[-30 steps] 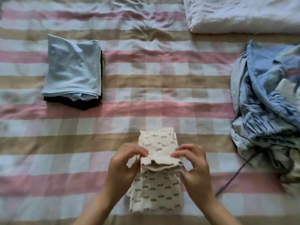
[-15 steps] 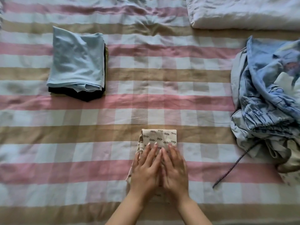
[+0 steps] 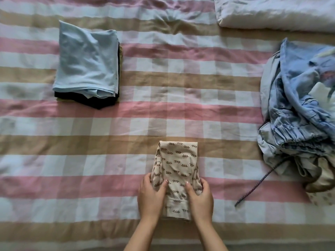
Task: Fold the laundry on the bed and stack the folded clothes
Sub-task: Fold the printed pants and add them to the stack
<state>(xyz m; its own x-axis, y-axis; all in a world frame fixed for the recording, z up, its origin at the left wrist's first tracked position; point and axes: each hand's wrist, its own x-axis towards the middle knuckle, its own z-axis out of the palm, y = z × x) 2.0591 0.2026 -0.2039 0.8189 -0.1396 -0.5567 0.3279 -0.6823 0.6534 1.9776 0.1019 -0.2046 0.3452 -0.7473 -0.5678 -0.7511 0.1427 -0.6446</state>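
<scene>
On the bed (image 3: 163, 115), the stack (image 3: 87, 64) lies far left, the heap (image 3: 299, 109) right, the folded garment (image 3: 176, 169) near, the pillow (image 3: 275, 13) behind.

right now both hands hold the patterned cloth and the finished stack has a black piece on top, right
Not quite. In the head view the left hand and right hand do hold the patterned cloth, but the stack has a light blue piece on top; the black one lies beneath it.
</scene>
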